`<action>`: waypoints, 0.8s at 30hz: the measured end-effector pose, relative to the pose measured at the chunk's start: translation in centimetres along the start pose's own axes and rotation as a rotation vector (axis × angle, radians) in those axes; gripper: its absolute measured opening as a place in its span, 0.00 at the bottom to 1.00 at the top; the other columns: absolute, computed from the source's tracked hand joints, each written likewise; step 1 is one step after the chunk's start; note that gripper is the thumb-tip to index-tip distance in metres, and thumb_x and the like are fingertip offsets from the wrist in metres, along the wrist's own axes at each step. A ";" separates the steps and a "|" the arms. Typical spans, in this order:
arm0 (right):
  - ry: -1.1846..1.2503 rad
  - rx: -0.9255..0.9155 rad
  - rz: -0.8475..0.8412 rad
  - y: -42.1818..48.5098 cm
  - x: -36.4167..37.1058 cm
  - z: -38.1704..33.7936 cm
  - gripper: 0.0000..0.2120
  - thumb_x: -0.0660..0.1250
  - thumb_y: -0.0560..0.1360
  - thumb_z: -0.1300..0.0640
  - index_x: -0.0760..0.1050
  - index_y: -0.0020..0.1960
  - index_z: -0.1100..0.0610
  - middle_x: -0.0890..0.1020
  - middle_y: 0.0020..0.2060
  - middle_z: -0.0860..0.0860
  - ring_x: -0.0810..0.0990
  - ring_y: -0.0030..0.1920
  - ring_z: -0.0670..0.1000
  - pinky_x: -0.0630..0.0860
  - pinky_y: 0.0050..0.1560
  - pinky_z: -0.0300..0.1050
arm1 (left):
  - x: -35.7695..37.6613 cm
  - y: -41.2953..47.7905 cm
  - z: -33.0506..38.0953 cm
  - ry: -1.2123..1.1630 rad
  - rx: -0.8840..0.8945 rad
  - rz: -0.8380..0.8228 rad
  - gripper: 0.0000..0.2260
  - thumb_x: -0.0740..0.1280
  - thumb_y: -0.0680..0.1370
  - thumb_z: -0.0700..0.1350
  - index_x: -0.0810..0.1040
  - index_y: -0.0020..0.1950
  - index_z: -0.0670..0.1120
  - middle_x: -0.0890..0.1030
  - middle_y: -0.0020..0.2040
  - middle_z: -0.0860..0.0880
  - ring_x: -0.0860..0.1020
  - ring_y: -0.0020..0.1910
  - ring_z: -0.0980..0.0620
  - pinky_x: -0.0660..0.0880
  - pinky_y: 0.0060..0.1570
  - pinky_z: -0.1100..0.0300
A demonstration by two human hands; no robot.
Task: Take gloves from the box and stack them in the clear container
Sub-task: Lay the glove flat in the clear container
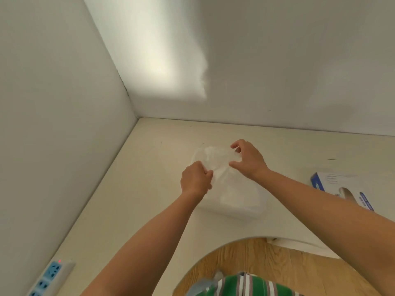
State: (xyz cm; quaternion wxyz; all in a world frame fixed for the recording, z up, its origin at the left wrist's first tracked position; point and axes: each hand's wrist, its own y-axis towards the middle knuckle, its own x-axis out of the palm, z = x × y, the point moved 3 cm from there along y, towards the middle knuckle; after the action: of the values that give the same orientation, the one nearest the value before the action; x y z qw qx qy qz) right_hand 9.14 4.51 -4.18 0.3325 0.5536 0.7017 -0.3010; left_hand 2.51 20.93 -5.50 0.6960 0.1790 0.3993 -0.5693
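Flatness matters for this step: the left hand [195,179] and right hand [248,160] each pinch an edge of a thin translucent glove [215,159], spread between them just above the clear container [241,201]. Lowering it level and releasing both edges together should stack it neatly. Glove outline and container contents are faint; the right forearm partly covers the box [333,182]

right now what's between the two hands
A thin clear glove, pinched by left hand and right hand, spans the gap over the clear container, in the head view.
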 end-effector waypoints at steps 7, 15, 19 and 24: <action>-0.245 -0.203 -0.098 -1.7 3.9 -2.5 0.14 0.67 0.76 0.57 0.73 0.62 0.52 0.74 0.55 0.50 0.78 0.50 0.53 0.74 0.47 0.46 | 1.4 1.3 -0.9 0.214 0.051 -0.056 0.05 0.60 0.80 0.45 0.72 0.50 0.43 0.83 0.38 0.46 0.82 0.35 0.45 0.80 0.41 0.51; -0.373 0.046 -0.510 -1.4 7.7 1.4 0.35 0.68 0.77 0.51 0.53 0.78 0.47 0.65 0.67 0.55 0.75 0.59 0.56 0.76 0.54 0.48 | 1.2 1.7 0.2 0.587 0.148 -0.165 0.11 0.68 0.75 0.37 0.70 0.54 0.44 0.69 0.37 0.49 0.71 0.35 0.50 0.66 0.33 0.58; -0.381 0.032 -0.547 -1.2 8.6 1.6 0.36 0.70 0.74 0.50 0.56 0.76 0.52 0.66 0.64 0.57 0.74 0.57 0.56 0.75 0.53 0.47 | 1.5 2.2 3.2 0.563 0.457 -0.040 0.14 0.65 0.74 0.32 0.68 0.56 0.44 0.66 0.44 0.47 0.69 0.35 0.49 0.65 0.34 0.58; -0.367 0.040 -0.587 -1.0 9.1 1.9 0.32 0.70 0.74 0.53 0.60 0.73 0.53 0.64 0.63 0.57 0.70 0.49 0.54 0.74 0.50 0.48 | 4.7 3.6 1.8 0.550 0.240 -0.419 0.15 0.65 0.77 0.36 0.68 0.63 0.40 0.75 0.60 0.41 0.76 0.57 0.42 0.71 0.48 0.55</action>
State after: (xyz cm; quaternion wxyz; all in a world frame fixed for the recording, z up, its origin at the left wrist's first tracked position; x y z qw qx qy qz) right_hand 6.93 8.04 -12.55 0.3414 0.2713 0.7533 -0.4923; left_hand 6.70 17.67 -8.72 0.4049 0.3200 0.5300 -0.6729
